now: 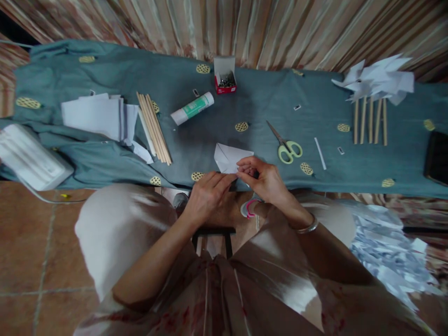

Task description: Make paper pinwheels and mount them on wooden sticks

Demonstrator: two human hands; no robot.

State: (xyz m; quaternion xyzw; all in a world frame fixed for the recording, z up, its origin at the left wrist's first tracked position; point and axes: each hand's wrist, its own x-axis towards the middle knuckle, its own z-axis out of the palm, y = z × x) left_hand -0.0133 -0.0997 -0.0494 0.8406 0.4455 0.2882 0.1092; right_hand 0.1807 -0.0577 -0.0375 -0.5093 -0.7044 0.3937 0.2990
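A small folded piece of white paper (227, 156) lies at the near edge of the cloth-covered table, with crease lines across it. My left hand (208, 193) has its fingers together on the paper's near edge, holding it. From the other side, my right hand (268, 182) pinches the paper's right corner between thumb and fingers; its other fingers are curled. Both sets of fingertips meet close together and partly hide that edge. Green-handled scissors (289, 151) lie just beyond my right hand, beside a thin white paper strip (319, 153).
A glue stick (192, 108) and an opened red box (226, 84) of small metal pieces lie farther back. Left are wooden sticks (156, 128), stacked paper sheets (93, 116) and a white device (33, 156). Paper pinwheels (380, 81) on sticks lie right; paper scraps (388, 252) are heaped below.
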